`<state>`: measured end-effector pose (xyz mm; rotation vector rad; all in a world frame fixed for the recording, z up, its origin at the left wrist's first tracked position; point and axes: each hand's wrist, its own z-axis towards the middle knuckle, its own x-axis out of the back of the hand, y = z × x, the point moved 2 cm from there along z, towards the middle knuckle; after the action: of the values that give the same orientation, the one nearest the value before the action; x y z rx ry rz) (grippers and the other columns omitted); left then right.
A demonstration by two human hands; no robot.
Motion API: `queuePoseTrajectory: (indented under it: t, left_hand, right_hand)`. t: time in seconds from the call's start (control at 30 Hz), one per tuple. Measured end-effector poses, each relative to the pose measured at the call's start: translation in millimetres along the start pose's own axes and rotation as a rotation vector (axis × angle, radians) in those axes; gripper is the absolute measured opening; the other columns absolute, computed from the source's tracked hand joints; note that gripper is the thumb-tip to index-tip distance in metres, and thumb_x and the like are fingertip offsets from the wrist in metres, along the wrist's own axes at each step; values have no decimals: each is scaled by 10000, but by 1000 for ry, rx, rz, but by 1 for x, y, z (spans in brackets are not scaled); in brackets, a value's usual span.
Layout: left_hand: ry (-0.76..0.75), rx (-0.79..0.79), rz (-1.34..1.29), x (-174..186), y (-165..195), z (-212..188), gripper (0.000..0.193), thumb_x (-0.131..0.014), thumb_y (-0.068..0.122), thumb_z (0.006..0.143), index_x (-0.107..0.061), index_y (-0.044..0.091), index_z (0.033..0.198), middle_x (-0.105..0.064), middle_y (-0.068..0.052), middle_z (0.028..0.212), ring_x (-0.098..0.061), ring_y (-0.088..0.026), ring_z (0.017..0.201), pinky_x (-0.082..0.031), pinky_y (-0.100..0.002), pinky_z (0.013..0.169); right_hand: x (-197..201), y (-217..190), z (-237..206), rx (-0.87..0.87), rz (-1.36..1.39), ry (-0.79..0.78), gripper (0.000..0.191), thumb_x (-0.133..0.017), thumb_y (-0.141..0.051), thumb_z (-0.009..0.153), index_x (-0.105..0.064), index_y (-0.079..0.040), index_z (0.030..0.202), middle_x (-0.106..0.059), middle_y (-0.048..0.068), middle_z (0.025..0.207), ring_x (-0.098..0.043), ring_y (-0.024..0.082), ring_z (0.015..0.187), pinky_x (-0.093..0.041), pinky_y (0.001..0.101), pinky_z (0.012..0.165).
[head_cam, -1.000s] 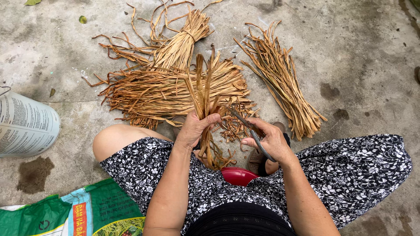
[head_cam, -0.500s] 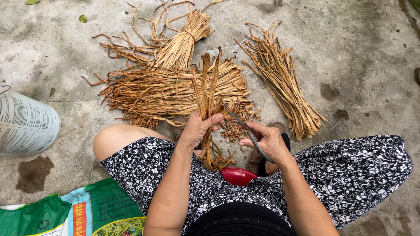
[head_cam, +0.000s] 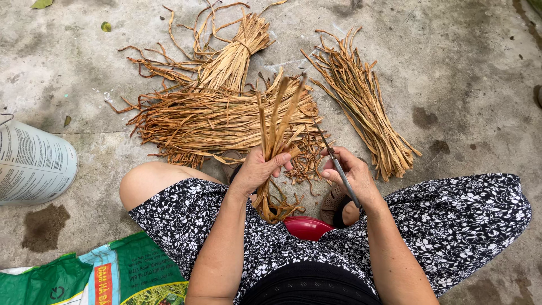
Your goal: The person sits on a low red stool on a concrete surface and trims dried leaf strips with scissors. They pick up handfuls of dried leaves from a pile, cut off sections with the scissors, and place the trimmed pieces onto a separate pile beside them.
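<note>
At far left, white printed sack (head_cam: 31, 164) lying on concrete, apart from work. Left hand (head_cam: 261, 169) closed around small bunch of dried strips (head_cam: 276, 127), gripped low to steady it; long axis near upright, tips fanning away from body. Right hand (head_cam: 353, 175) pinching thin metal blade (head_cam: 333, 155), angled toward bunch. Loose strip bundle (head_cam: 367, 107) set aside rightward.

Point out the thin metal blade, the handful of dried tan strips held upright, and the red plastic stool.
thin metal blade (head_cam: 337, 165), head view, mid-blade
handful of dried tan strips (head_cam: 276, 121), head view, upper stalks
red plastic stool (head_cam: 307, 227), head view, front rim
</note>
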<state>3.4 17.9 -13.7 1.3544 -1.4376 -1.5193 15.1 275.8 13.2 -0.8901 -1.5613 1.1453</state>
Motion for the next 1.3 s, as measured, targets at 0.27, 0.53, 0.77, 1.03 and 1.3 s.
queuePoseTrajectory:
  t: [0.27,0.53,0.77,1.03,1.3]
  left_hand:
    - [-138,60,99,-19,-3,-3,386,-730,226,956,-701,21,1282,-725,8,915,-647,-39,774,-539,-198,673]
    - [-76,69,-65,-16,4,-3,509,-742,118,875,-575,36,1349,-736,21,1036,-699,-85,830,-555,-239,622]
    - [-102,42,-15,-12,-8,2,514,-741,133,955,-599,-21,1424,-719,-73,955,-669,-91,796,-532,-226,622]
    - [-6,114,-217,-6,0,1,556,-684,115,896,-529,37,1425,-718,-50,1015,-669,-93,647,-549,-209,583]
    - [-13,-95,-577,-2,10,0,410,-712,147,968,-615,8,1342,-701,-72,1148,-653,-86,797,-490,-183,558]
  right_hand:
    - [10,2,5,-8,32,49,529,-811,-315,829,-656,-119,1295,-714,-6,979,-660,82,937,-537,252,832]
    - [12,4,2,-79,-7,108,484,-884,-262,757,-740,-120,1197,-490,-75,688,-434,46,600,-322,215,515]
    - [9,-1,2,-4,59,117,459,-878,-237,781,-731,-95,1191,-550,-113,724,-490,11,636,-376,186,542]
    - [10,-8,0,56,-92,157,479,-891,-230,742,-731,-94,1172,-491,-96,653,-465,27,592,-370,207,515]
    - [9,-8,-2,24,-82,114,510,-891,-265,749,-727,-109,1206,-488,-71,666,-449,55,605,-351,233,536]
